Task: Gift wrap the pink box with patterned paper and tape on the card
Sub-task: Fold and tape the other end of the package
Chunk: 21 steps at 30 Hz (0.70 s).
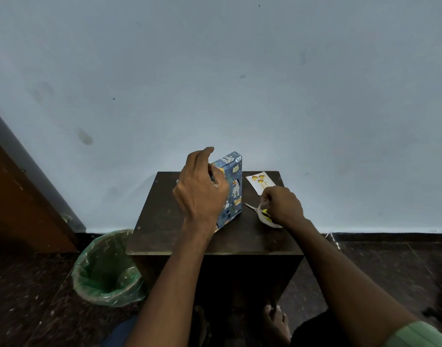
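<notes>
The box point(233, 186), wrapped in blue paper with animal prints, stands on edge on the dark wooden table point(169, 231). My left hand point(199, 189) grips its left side, fingers curled over the near top edge. A white card point(258, 181) with gold dots lies flat at the table's back right. In front of the card, my right hand point(282, 205) pinches a roll of clear tape point(266, 217) with a yellow core. Scissors point(251, 206) lie between the box and the tape, their handles hidden under the roll and my hand.
A bin with a green plastic liner point(107, 269) stands on the floor left of the table. A pale wall rises right behind the table. A brown wooden door edge point(27, 201) is at the far left. My bare feet point(275, 321) show below the table.
</notes>
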Available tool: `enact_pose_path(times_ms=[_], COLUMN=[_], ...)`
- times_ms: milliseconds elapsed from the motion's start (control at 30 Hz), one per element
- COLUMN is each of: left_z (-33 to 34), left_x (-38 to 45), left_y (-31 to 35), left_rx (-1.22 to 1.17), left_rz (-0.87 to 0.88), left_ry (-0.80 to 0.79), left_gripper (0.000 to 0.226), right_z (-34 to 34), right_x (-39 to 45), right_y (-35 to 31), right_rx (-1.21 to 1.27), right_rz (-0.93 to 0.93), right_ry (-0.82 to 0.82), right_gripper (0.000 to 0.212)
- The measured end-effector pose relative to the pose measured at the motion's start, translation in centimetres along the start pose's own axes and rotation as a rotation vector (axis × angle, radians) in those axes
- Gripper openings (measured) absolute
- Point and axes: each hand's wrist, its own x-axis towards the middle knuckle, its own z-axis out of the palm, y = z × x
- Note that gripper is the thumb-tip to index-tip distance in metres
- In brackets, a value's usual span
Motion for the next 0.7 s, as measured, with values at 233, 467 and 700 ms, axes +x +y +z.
enact_pose_path(times_ms=[233, 467, 700], left_z=[-0.3, -1.3, -4.0], left_x=[0.2, 1.6, 3.1], left_y=[0.2, 0.6, 0.5], left_rx=[-0.050, -0.088, -0.433], left_rz=[-0.054, -0.149, -0.336], left_ry=[-0.015, -0.232, -0.503], left_gripper=[0.023, 0.027, 0.024], right_z=[-4.5, -4.9, -4.4], right_x=[-1.7, -2.7, -2.2], right_y=[-3.6, -7.4, -8.7], right_rx=[0.608, 0.648, 0.530], right_rz=[-0.259, -0.412, -0.451], right_ry=[0.341, 0.687, 0.807], right_gripper=[0.031, 0.021, 0.017])
